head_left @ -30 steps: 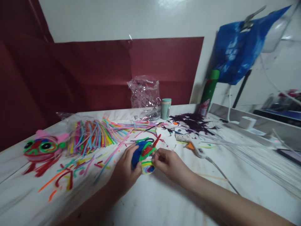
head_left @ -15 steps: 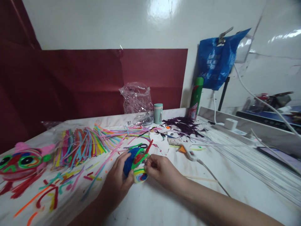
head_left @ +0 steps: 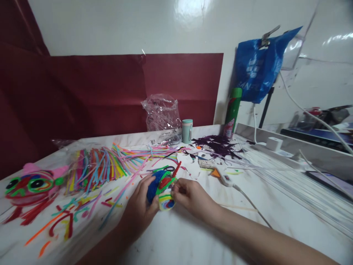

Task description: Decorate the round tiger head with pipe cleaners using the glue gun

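My left hand (head_left: pixel 140 208) is curled around a small pipe-cleaner figure (head_left: pixel 162 187), mostly blue with green, red and yellow coils, held just above the white table (head_left: pixel 193 239). My right hand (head_left: pixel 190 197) pinches the figure's right side, thumb and fingers pressed together on its green and red strands. A red strand sticks up from the figure's top. What the pinching fingertips hold exactly is hidden.
A fan of loose coloured pipe cleaners (head_left: pixel 102 165) lies left of the hands, and a finished red figure with big eyes (head_left: pixel 30 187) sits at the far left. A glue gun (head_left: pixel 220 176) with its cord, purple scraps (head_left: pixel 217 145), a teal cup (head_left: pixel 187 130), a plastic bag (head_left: pixel 162 114) and a green can (head_left: pixel 232 110) stand behind.
The view has shifted slightly; both hands stay on the figure in much the same grip, the right fingers working at its side.
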`<state>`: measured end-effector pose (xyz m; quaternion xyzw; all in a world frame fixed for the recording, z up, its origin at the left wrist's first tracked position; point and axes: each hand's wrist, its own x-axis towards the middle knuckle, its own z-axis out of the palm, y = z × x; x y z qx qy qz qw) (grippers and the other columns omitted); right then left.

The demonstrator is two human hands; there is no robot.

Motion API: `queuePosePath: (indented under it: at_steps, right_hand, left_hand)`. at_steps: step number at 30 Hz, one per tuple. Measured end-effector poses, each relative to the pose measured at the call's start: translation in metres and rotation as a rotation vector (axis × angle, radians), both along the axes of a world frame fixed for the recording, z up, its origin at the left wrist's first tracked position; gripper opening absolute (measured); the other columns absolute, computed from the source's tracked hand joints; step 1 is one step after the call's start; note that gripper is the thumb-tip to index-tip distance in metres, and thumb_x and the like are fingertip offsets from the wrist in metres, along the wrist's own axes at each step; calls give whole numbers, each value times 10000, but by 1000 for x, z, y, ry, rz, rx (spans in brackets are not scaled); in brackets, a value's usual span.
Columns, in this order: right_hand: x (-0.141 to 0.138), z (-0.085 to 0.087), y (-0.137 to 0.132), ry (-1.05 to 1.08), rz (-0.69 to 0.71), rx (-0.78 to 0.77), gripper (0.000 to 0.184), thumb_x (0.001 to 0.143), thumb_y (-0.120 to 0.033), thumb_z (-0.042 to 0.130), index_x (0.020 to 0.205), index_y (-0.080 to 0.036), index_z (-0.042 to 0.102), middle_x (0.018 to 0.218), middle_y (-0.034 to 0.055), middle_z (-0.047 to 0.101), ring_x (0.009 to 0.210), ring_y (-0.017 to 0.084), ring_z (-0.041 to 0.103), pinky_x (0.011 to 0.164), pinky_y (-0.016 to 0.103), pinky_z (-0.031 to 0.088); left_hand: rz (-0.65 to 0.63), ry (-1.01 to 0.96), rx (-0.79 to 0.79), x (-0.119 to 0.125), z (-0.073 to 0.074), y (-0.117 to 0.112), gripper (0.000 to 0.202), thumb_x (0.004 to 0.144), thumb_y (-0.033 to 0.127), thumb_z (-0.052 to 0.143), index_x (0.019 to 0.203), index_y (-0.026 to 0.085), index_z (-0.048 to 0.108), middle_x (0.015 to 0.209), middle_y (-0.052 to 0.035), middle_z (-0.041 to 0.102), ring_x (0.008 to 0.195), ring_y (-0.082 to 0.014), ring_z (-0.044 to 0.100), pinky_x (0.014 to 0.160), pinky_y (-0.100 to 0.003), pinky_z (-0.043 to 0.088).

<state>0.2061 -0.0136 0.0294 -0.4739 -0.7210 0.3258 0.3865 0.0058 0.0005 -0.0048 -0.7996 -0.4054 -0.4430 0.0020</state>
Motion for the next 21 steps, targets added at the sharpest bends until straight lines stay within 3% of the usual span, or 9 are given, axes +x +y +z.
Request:
queuePosePath:
  at_steps: [12,21]
  right_hand:
    - [1,-1,-1,5,31,2,163,732,-315,489,615,-218,429,563,-32,464,528,121,395,518,243,321]
    - [1,0,-1,-38,26,7,174,741,-321,470,615,-217,411,567,-40,439,544,119,382,525,244,310]
  left_hand:
    - [-30,11,-82,3,7,-9,440,817,218,474,1252,154,459,1259,-174,557,1223,-268,513,1027,-451,425]
    - [-101,-69,-203,0,3,-10,411,944,311,324,1298,144,452,1354,-179,510,1300,-263,441,1083,-471,347]
